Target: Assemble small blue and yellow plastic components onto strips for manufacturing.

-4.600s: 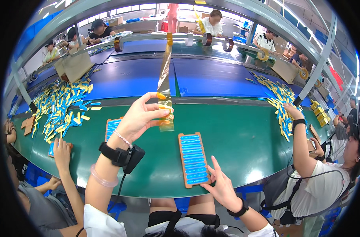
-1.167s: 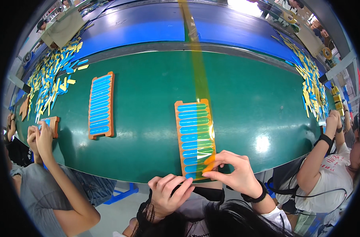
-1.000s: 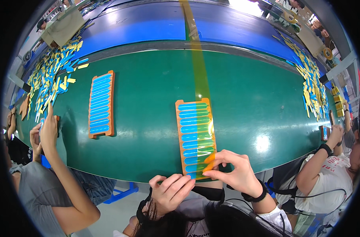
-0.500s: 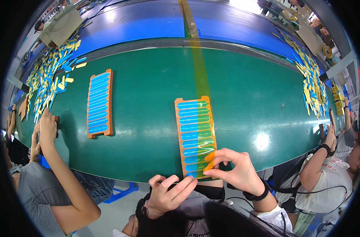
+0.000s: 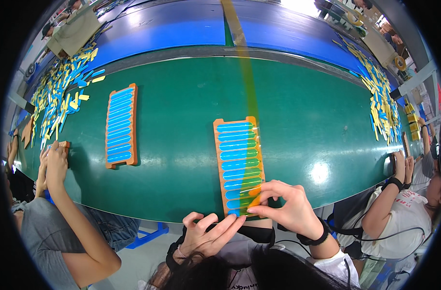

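An orange-brown slotted tray (image 5: 219, 166) lies near the table's front edge, holding a column of blue rounded strips (image 5: 234, 155). A long strip of yellow see-through tape (image 5: 247, 79) runs from the far side over the tray's right part, tinting the strip ends green. My right hand (image 5: 290, 208) pinches the tape between thumb and fingers at the tray's near right corner. My left hand (image 5: 213, 234) has its fingers apart, with fingertips at the tray's near end beside the tape. Whether they press the tray or the tape is hard to tell.
Another filled tray (image 5: 120, 126) lies to the left on the green table (image 5: 181, 101). Blue and yellow strips heap up at far left (image 5: 60, 101) and right (image 5: 382, 104). Co-workers' hands (image 5: 56, 164) work on both sides. Blue panels (image 5: 167, 41) lie beyond.
The tape over the tray looks narrower and smoother, its far part shifted slightly right. My left fingertips have moved slightly right. The left co-worker's hands have lowered a little.
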Available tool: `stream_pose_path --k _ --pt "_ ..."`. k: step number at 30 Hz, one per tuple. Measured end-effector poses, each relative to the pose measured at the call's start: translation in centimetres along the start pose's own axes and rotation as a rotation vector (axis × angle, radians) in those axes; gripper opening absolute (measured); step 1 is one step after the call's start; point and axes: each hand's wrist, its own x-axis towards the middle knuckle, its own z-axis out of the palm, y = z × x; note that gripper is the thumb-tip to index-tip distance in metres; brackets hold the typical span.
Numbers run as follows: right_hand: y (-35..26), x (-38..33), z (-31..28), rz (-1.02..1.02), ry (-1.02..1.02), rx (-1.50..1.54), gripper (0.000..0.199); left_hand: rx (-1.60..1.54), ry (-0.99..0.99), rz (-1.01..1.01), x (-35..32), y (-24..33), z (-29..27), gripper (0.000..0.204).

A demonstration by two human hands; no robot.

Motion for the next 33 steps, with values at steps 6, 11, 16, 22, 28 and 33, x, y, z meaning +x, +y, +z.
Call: stream_pose_path --k 6,11,16,22,28,33 --pt "0.0 0.1 0.1 -0.019 -0.018 -0.015 0.030 0.008 0.029 -0.012 0.0 0.2 0.5 0.029" --pt "-0.7 0.0 0.0 -0.024 -0.034 -0.027 0.030 0.001 -0.009 -0.005 -0.1 0.1 0.4 0.031" --pt "-1.2 -0.5 0.2 -0.158 -0.011 -0.129 0.032 0.011 -0.017 -0.021 0.5 0.2 -0.1 0.029" --pt "-1.6 -1.1 0.4 -0.158 0.059 -0.301 0.032 0.013 -0.054 -0.015 -0.2 0.2 -0.2 0.032" --pt "-1.7 -0.8 1.5 -0.035 0.033 -0.166 0.036 0.003 -0.015 -0.014 -0.3 0.0 0.5 0.029" --pt "-1.9 -1.0 1.3 -0.057 0.069 -0.230 0.040 -0.008 0.003 0.001 0.0 0.3 -0.2 0.028"
